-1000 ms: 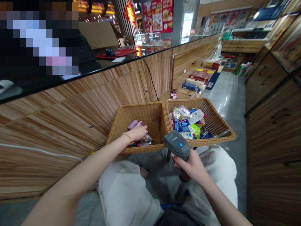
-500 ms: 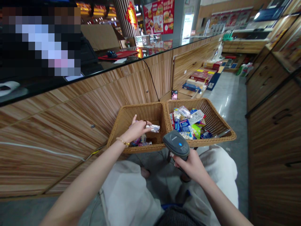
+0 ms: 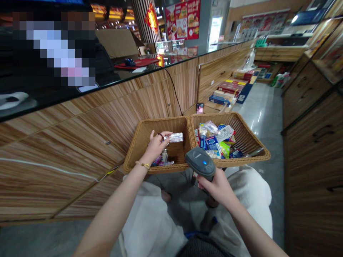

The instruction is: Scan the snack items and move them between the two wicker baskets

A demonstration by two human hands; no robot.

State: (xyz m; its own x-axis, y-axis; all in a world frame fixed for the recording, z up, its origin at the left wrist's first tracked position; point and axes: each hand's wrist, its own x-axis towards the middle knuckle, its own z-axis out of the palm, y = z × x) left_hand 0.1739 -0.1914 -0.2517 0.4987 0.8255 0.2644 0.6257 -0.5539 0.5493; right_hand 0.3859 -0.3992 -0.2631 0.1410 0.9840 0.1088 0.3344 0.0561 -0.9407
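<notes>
Clear plastic packet (image 3: pixel 174 137), long axis crosswise, pinched at 2 o'clock of the left hand (image 3: pixel 157 146); right hand (image 3: pixel 217 186) closed round a grey barcode scanner (image 3: pixel 199 163) at the packet's 4 o'clock.

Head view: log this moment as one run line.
left hand: holds clear packet over left wicker basket | right hand: grips barcode scanner, blue light on | right wicker basket: packaged goods

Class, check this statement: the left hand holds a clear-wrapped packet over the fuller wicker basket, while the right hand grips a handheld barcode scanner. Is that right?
Not quite: the head view shows the left hand holding the clear-wrapped packet over the emptier wicker basket, not the fuller wicker basket. The right hand does grip the handheld barcode scanner.
</notes>
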